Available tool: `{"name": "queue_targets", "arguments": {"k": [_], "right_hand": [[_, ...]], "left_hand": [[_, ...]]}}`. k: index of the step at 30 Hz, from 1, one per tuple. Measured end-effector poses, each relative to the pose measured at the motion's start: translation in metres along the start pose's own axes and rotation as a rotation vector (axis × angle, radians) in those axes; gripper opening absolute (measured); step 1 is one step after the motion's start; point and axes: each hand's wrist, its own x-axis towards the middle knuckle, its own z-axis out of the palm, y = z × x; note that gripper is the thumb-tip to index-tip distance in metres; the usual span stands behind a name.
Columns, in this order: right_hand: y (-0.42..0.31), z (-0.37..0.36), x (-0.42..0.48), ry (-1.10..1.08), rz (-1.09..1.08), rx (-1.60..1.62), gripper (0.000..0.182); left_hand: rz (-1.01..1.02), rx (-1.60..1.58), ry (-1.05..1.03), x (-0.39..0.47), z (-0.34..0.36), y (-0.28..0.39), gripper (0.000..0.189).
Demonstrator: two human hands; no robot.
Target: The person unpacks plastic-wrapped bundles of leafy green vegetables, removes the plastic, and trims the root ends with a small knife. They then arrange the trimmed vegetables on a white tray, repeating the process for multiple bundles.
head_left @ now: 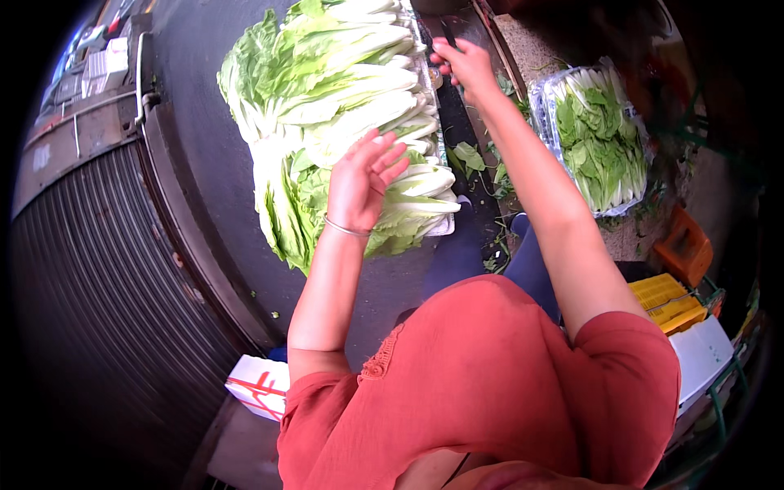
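Note:
My left hand (365, 177), with a bangle at the wrist, is palm up with fingers spread and nothing in it. It is over a large pile of leafy greens with thick white stems (367, 92); whether it touches them I cannot tell. The stem ends point right, and the leaves spread left over a dark surface (190, 122). Beyond the pile's right edge, my right hand (468, 66) is closed around a slim dark tool (449, 33) that looks like a knife. Its far end is hard to make out.
To the right, more white-stemmed greens (603, 141) lie in clear plastic. Leaf scraps (470, 157) litter the ground near my feet. A yellow crate (664, 300), an orange plastic object (685, 245) and a white box (701, 361) stand lower right. At left are a roller shutter (116, 269) and red-marked white box (260, 387).

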Motion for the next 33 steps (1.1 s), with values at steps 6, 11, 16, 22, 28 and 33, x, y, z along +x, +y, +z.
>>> {"name": "queue_targets", "arguments": {"k": [6, 11, 16, 22, 28, 33], "right_hand": [[0.024, -0.008, -0.062, -0.024, 0.215, 0.221, 0.029], [0.032, 0.007, -0.086, -0.048, 0.108, 0.210, 0.038], [0.026, 0.036, -0.088, -0.084, -0.028, 0.339, 0.046], [0.035, 0.062, -0.073, -0.075, -0.328, 0.062, 0.055], [0.017, 0.069, -0.079, -0.136, -0.413, -0.005, 0.055], [0.005, 0.070, -0.088, -0.182, -0.413, -0.013, 0.050]], "left_hand": [[0.903, 1.966, 0.119, 0.055, 0.002, 0.008, 0.089], [0.821, 2.143, 0.075, 0.091, 0.009, 0.015, 0.088], [0.774, 1.879, 0.010, 0.110, 0.003, 0.041, 0.074], [0.672, 1.441, -0.273, 0.110, -0.011, 0.072, 0.056], [0.690, 1.358, -0.271, 0.100, -0.013, 0.077, 0.054], [0.717, 1.359, -0.272, 0.100, -0.024, 0.080, 0.051]]}}
